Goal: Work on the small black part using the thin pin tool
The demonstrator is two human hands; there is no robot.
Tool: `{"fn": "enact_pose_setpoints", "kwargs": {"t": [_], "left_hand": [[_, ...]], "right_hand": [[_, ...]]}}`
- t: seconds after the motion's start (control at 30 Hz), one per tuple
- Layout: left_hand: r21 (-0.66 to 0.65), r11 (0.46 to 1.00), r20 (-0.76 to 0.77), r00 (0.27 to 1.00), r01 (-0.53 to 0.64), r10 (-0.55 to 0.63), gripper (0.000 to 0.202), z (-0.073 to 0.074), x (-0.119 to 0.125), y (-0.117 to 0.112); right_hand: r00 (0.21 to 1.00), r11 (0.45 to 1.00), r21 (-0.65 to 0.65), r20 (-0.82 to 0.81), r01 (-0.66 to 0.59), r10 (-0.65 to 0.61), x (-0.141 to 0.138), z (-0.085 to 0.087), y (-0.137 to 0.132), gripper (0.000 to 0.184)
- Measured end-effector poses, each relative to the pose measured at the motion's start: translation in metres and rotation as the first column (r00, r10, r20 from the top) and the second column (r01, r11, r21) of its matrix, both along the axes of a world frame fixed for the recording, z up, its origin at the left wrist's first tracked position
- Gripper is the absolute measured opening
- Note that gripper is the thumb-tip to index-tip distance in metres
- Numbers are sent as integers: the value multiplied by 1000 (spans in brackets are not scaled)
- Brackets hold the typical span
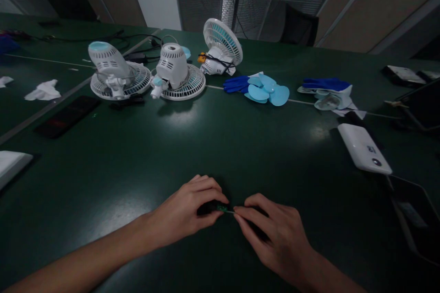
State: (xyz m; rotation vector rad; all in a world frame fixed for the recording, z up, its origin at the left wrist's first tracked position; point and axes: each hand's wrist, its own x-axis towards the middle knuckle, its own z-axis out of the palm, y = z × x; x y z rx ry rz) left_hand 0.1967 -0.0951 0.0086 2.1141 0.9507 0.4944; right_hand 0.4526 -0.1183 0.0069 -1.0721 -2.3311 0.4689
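Between the thumb and forefinger of my left hand is a small green piece, which looks like a little circuit board. A thin, pale, wire-like strip runs from it to the right. My right hand pinches the far end of that strip between thumb and fingertips. Both hands are low over the dark green table, close together. My fingers hide part of the green piece, and its details are too small to make out.
White fan bodies and a tilted fan stand at the back. Light-blue fan blades lie beside blue gloves. To the right is a white device; at left are a dark phone and crumpled tissue.
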Motion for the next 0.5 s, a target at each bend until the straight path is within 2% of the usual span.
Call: {"fn": "enact_pose_setpoints", "kwargs": {"t": [0.3,0.5], "left_hand": [[19,1000,29,999,22,-23,25,0,0,-1],[8,999,26,999,38,-38,18,-1,1,-2]], "right_hand": [[1000,1000,19,-30,9,-9,-3,0,0,16],[992,999,42,-125,24,-19,-10,3,-1,16]]}}
